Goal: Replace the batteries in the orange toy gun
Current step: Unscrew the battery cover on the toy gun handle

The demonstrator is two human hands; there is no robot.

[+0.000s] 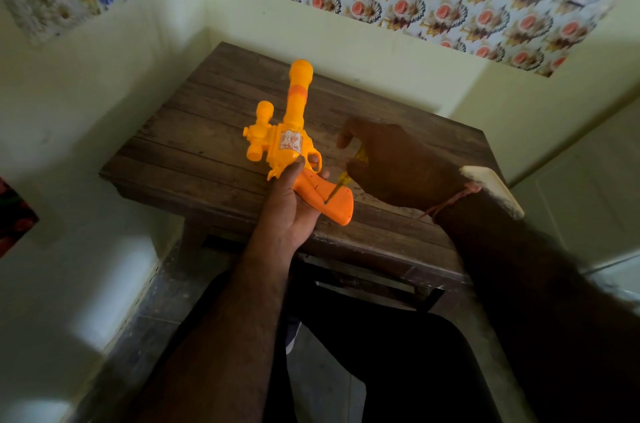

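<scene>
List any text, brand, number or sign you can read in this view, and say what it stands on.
None can be read.
White and orange sticker on the body of the orange plastic toy gun: a printed design, too blurred to read.
Yellow-handled screwdriver: no marking can be made out.

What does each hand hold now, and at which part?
The left hand holds the orange toy gun at its grip, near the trigger. The right hand holds a yellow screwdriver by its handle, tip on the grip.
</scene>
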